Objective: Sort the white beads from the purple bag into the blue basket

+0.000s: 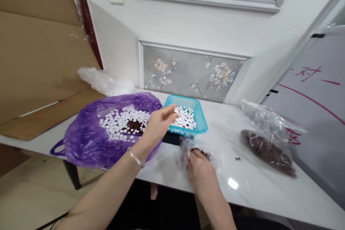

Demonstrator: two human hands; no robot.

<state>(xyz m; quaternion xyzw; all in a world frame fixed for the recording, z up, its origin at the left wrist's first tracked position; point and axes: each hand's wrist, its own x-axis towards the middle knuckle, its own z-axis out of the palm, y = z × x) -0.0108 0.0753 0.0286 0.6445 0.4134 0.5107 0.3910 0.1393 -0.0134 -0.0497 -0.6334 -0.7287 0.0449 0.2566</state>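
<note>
"Small white round ball point(176, 111) seems to be between your left thumb and forefinger. Where exactly is it?"

"It is above the left part of the turquoise plastic basket point(201, 120), in which many similar white balls point(188, 118) lie. Your left hand point(158, 121) comes over the basket's side, and its fingers look clamped on this one ball. I suppose you use only the fingertips because the ball is so small."

"And your right hand point(201, 169)?"

"It is inside the small clear plastic bag point(184, 150), near the front edge of the table point(222, 124). Reddish-brown small pieces point(204, 153) show in the bag's mouth. Whether these fingers are apart or together, I cannot tell; the bag and your hand hide them."

"Why does the basket stand there, in your opinion?"

"Probably so that both your hands reach comfortably: the basket is just behind the small bag, and the wide purple plastic bag point(88, 142) lies at its left. This purple bag is spread open, maybe to keep its white balls and dark brown pieces point(134, 126) in sight."

"What lies at your right?"

"The larger clear plastic bag point(269, 151) with brown contents leans there, well apart from your hands, perhaps to leave the middle free for your work."
</note>
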